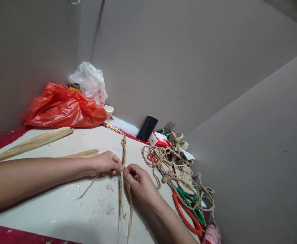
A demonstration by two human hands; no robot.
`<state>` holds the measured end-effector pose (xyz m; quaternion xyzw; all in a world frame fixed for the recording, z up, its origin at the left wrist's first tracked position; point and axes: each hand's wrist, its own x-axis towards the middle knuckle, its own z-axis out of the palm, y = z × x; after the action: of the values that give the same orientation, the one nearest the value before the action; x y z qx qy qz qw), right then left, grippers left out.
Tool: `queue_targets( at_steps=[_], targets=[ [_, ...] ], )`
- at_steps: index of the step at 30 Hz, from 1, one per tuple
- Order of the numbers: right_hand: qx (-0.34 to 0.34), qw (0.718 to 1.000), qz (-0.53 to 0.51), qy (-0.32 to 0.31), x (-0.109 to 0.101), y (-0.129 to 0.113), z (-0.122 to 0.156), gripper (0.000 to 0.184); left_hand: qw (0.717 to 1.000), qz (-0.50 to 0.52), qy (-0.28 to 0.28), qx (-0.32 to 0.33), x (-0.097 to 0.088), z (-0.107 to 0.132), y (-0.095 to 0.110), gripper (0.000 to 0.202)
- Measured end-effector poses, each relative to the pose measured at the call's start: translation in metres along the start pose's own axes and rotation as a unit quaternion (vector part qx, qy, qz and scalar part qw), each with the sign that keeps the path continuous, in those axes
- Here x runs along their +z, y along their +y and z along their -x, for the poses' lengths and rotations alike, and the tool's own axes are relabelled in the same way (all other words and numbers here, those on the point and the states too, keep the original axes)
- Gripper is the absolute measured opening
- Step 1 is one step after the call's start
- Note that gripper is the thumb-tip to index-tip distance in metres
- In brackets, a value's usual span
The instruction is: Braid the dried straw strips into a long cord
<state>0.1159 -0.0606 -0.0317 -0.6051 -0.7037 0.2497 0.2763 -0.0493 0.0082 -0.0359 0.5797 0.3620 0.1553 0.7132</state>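
Note:
A short braid of dried husk strips (124,149) runs up the white board in front of me, with loose strands (122,200) trailing down toward me. Just below its finished part, my left hand (109,163) pinches it from the left, a strand end sticking out under the wrist. From the right, my right hand (139,181) has thumb and forefinger closed on a strand at the same spot. The fingertips of both hands almost meet there. More flat dried husks (44,139) lie on the board at the left, one partly behind my left forearm.
A red plastic bag (67,108), a white bag (90,79) and a paper cup (109,111) stand at the back left. A phone (147,128) leans on the wall. Tangled braided rope (181,169), small red scissors (153,157) and large orange-handled (186,213) and green-handled tools lie right.

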Motion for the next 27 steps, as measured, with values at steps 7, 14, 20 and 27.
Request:
queue_targets(
  at_steps=[7,14,20,27],
  targets=[
    [0.093,0.992,-0.08,-0.042,-0.001,-0.004,-0.005,0.016,1.0,-0.005,-0.002,0.005,0.0,0.0,0.0,0.024],
    [0.187,0.95,-0.23,-0.099,-0.004,-0.004,-0.007,0.011,0.998,-0.011,0.005,0.055,0.004,-0.002,-0.006,0.022],
    [0.208,0.892,-0.366,-0.164,-0.008,0.002,-0.007,0.025,0.995,-0.017,0.019,0.095,0.006,-0.006,-0.012,0.016],
    [0.219,0.896,-0.334,-0.194,-0.01,0.005,0.001,0.036,0.994,-0.004,0.021,0.105,0.008,-0.006,-0.012,0.013]
  ],
)
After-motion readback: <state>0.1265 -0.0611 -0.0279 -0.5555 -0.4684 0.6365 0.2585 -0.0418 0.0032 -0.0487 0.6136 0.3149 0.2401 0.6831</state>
